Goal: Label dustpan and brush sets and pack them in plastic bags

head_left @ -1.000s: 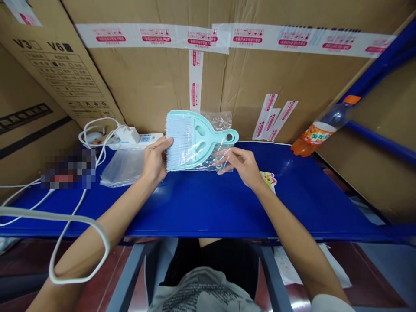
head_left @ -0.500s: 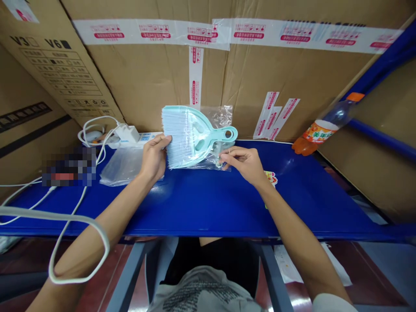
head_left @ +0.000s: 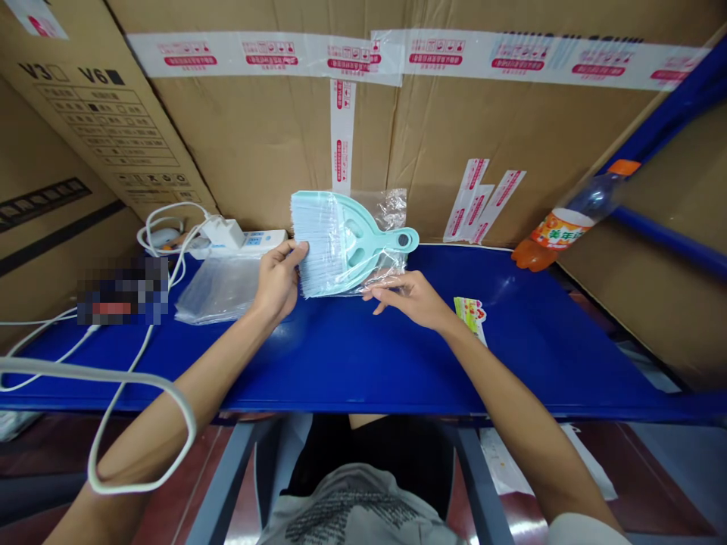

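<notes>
A light-teal hand broom and dustpan set (head_left: 366, 241) is held up over the table, bristles to the left and handle to the right. A clear plastic bag (head_left: 391, 206) lies around it, its loose part showing past the handle. My left hand (head_left: 279, 280) is closed on the bristle end, thumb in front. At the bag's lower right edge, my right hand (head_left: 413, 299) has its thumb and fingers together on the plastic, below the handle. The right fingertips partly overlap the bag, so their exact grip is hard to see.
A stack of clear bags (head_left: 213, 291) lies left on the blue table (head_left: 363, 363), before a white power strip (head_left: 264, 240). White cables (head_left: 141, 378) loop over my left forearm. A colourful card (head_left: 470, 314) and an orange drink bottle (head_left: 560, 231) are rightward. Cardboard (head_left: 255, 144) stands behind.
The broom and dustpan set has shifted slightly right with my left hand. My right hand has slid left and down along the bag's edge, uncovering more of the colourful card.
</notes>
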Action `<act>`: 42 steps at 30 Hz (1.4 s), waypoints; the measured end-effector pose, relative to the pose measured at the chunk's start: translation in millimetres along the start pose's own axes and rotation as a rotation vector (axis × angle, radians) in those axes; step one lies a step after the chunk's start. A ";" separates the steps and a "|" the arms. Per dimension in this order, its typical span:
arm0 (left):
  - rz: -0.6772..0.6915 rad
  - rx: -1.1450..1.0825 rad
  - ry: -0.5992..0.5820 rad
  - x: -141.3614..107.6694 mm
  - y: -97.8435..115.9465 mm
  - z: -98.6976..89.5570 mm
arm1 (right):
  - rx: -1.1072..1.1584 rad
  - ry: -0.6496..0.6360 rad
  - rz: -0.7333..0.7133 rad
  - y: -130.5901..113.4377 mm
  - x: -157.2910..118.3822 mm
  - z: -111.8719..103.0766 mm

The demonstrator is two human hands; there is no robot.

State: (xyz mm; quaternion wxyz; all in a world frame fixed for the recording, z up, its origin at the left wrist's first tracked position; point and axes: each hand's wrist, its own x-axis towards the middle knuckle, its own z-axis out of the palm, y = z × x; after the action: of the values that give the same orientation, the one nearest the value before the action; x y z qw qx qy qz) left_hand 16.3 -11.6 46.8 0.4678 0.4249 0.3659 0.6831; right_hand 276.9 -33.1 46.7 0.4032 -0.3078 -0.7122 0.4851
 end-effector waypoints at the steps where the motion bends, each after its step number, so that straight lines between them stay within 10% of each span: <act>1: 0.018 0.009 0.000 1.3 0.2 -1.1 | -0.015 0.007 -0.005 -0.2 -0.1 -1.9; 23: -0.171 0.052 -0.015 -7.4 1.3 2.7 | -0.061 -0.300 0.007 -13.3 -0.6 -1.2; 42: -0.171 0.000 0.038 21.3 8.9 -23.9 | 0.003 0.055 -0.046 -29.6 -9.9 -54.8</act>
State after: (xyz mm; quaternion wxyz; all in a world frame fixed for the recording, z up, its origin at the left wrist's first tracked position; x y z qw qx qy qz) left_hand -12.9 3.6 51.1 0.5174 0.3789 0.4096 0.6488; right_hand 328.2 -27.1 83.0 0.4343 -0.3040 -0.7069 0.4683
